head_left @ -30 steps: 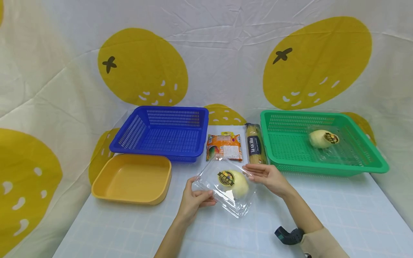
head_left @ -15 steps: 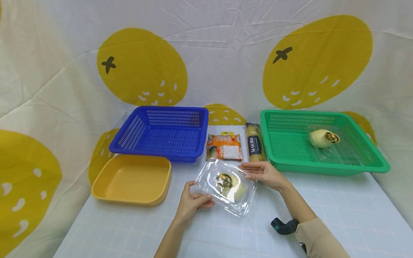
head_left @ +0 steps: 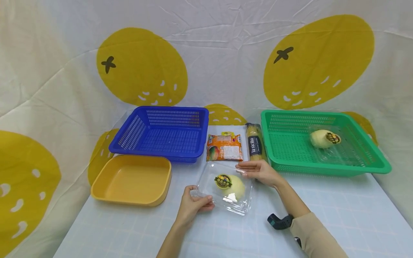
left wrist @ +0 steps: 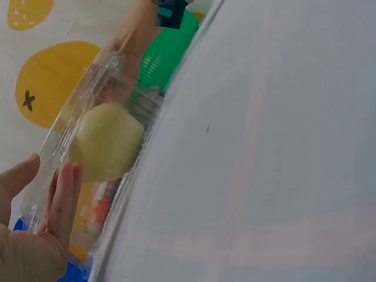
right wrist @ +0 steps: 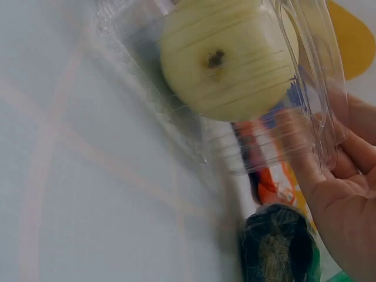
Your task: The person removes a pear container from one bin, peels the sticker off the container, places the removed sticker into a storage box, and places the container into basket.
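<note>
Both hands hold a clear plastic clamshell box (head_left: 209,172) above the table. Inside it lies a pale yellow round fruit (head_left: 238,188), and a dark round label (head_left: 223,181) is stuck on the lid. My left hand (head_left: 191,205) pinches the box's left edge between thumb and fingers. At the far right edge, my right hand (head_left: 261,173) grips the rim, its fingers fairly straight. From the right wrist view, the fruit (right wrist: 229,64) shows a dark spot through the ribbed plastic. The left wrist view has the box seen from its side, tilted.
A green basket (head_left: 322,168) at right holds a similar boxed fruit (head_left: 322,139). At left stand a blue basket (head_left: 161,153) and a yellow tub (head_left: 129,200). Between the baskets lie an orange packet (head_left: 224,148) and a "la sicilia" pasta pack (head_left: 255,145).
The box has turned and its tilt has changed, so the glare on its lid has shifted. My right hand has moved slightly left; my left hand has shifted only a little.
</note>
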Demonstrator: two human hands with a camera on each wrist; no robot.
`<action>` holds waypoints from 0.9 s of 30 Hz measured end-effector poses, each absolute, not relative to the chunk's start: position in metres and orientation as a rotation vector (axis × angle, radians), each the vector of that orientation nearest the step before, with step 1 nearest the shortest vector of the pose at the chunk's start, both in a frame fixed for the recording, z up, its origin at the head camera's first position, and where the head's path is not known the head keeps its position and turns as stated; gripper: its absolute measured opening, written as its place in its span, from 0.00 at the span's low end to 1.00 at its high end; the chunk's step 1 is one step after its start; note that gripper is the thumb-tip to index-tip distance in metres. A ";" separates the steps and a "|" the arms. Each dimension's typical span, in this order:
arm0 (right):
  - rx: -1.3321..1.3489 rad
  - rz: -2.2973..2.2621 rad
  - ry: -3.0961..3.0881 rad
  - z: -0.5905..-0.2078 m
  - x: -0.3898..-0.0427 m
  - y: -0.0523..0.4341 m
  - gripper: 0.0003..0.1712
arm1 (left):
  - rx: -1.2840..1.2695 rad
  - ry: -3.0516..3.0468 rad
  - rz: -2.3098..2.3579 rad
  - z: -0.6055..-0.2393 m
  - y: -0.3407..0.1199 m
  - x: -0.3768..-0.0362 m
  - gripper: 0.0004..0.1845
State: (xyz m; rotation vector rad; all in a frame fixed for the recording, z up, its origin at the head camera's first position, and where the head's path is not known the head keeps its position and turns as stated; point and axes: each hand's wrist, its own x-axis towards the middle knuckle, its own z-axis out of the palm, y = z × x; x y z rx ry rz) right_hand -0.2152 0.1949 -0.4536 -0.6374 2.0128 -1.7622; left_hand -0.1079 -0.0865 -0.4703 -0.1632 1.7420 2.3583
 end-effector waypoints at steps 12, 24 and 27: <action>-0.467 -1.865 2.179 -0.445 -0.201 0.199 0.29 | -0.077 1.755 2.172 -0.469 -0.094 -0.106 0.28; -0.246 -1.869 2.293 -0.442 -0.161 0.207 0.36 | 0.016 1.994 1.873 -0.458 -0.117 -0.119 0.25; -0.177 -1.873 2.262 -0.444 -0.153 0.206 0.36 | -0.032 2.207 1.834 -0.448 -0.121 -0.126 0.28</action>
